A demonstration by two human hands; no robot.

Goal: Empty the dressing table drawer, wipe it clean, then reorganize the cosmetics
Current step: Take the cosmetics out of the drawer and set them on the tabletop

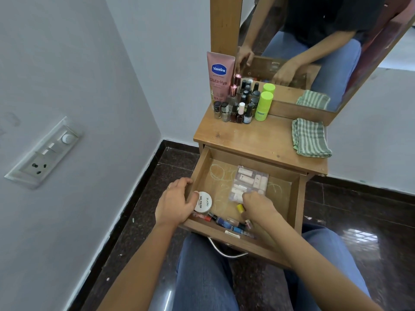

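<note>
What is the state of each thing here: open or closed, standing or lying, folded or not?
Drawer: pulled open, not yet empty.
Left hand: grips the drawer's left wall.
Right hand: in the drawer, fingers curled at the clear pouch; grip unclear.
Cloth: folded, on the table top.
Vaseline tube: standing upright.
Bottles on the table top: upright, capped.
Bottles in the drawer: lying down.

Bottles [241, 106] left, cloth [311, 138] right, above drawer [289, 182].
</note>
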